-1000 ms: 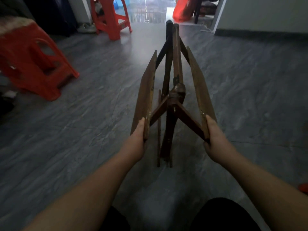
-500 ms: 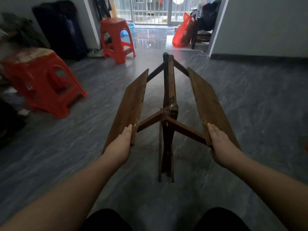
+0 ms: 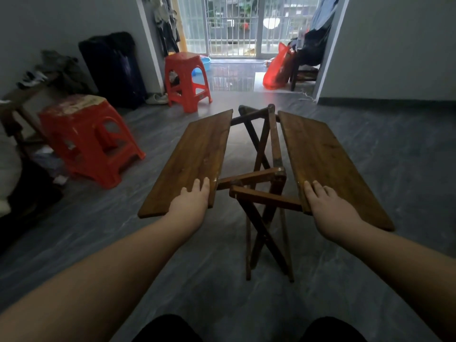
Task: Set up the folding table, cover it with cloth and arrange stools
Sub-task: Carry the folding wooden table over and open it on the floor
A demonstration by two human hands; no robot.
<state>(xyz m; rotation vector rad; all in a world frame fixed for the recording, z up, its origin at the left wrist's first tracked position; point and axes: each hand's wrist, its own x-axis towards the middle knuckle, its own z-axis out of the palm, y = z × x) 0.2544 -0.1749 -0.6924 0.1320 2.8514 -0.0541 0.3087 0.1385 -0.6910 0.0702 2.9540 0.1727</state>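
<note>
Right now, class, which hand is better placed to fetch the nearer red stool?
Left. The nearer red stool stands left of the folding table, on the side of the left hand; the right hand rests on the right panel, farther away.

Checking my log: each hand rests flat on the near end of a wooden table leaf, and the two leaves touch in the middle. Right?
Not quite. The head view shows the left leaf and right leaf apart, with the folding legs visible between them. The left hand and right hand do rest flat on the near ends.
</note>
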